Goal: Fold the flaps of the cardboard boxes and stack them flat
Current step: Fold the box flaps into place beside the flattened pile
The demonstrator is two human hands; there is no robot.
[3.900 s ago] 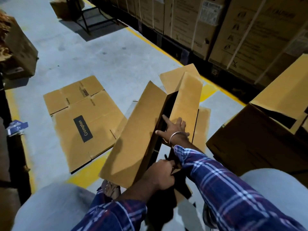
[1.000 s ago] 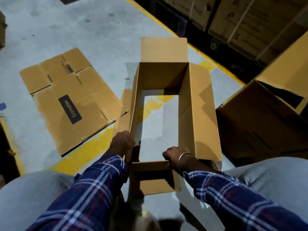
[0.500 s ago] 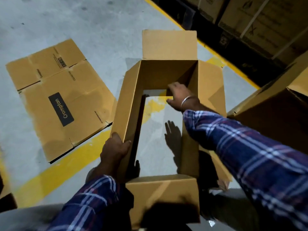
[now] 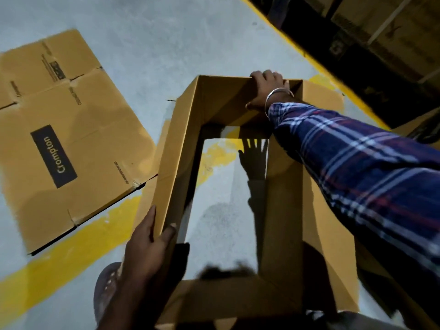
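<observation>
An opened-up brown cardboard box [image 4: 176, 148] stands on the floor in front of me as a hollow rectangle, and the grey floor shows through it. My right hand [image 4: 266, 88] reaches across and grips the top edge of its far wall, fingers curled over the rim. My left hand [image 4: 147, 241] holds the near end of the left wall, thumb inside and fingers outside. The far flap that stood up behind the far wall is out of sight. A flattened box [image 4: 62, 139] printed "Crompton" lies on the floor to the left.
A yellow painted line [image 4: 71, 248] runs across the grey floor under the boxes. Stacked cartons [image 4: 392, 36] on dark racking stand at the upper right. Another brown box corner [image 4: 419, 125] sits at the right edge. My shoe [image 4: 107, 291] shows below my left hand.
My right hand went from the near wall, into the box, then up onto the far wall's rim. The upright far flap is gone from sight. My left hand has stayed on the left wall.
</observation>
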